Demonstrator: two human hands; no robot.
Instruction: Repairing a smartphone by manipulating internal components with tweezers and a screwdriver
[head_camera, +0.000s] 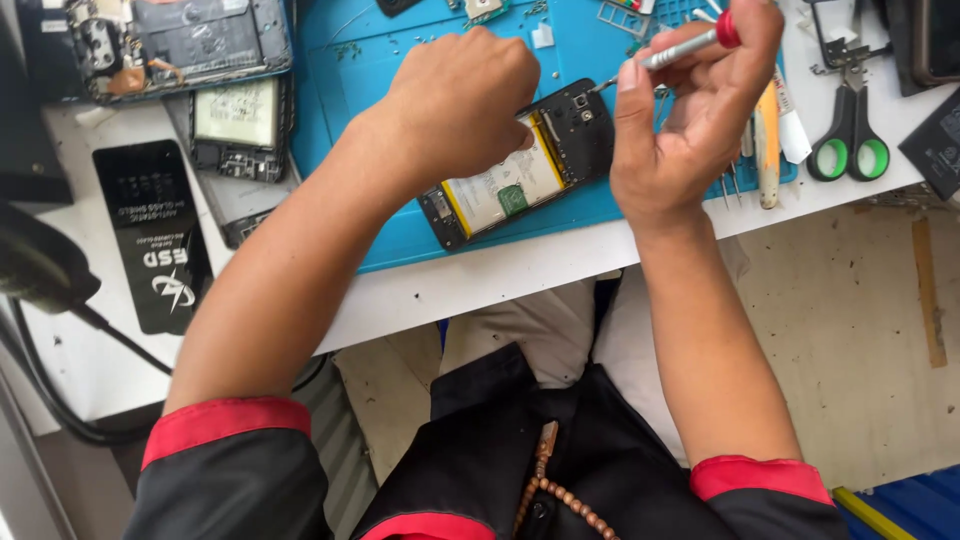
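My left hand (462, 100) rests knuckles-up on the opened phone (520, 165), fingers curled down over its upper edge and pressing it flat; that grip is closed onto the phone's body, though the fingertips themselves are hidden under the hand. The phone lies back-off and tilted on the blue mat (380, 60), near the front edge of the white bench (520, 270), its pale battery and dark camera end showing.

My right hand (690, 110) holds a slim screwdriver (690, 45) with a silver shaft and a red cap. The thumb and fingers are pinched shut around the shaft, and the tip points down-left to the top corner of the phone, at or just over it; I cannot tell if it touches.

Just right of that hand lie tweezers and small tools (768, 150) on the mat's edge, and further right a pair of scissors (848, 130) with green-lined handles. To the left of the mat lie another stripped phone (238, 125), a larger opened device (180, 40) above it, and a black flat packet (155, 235).
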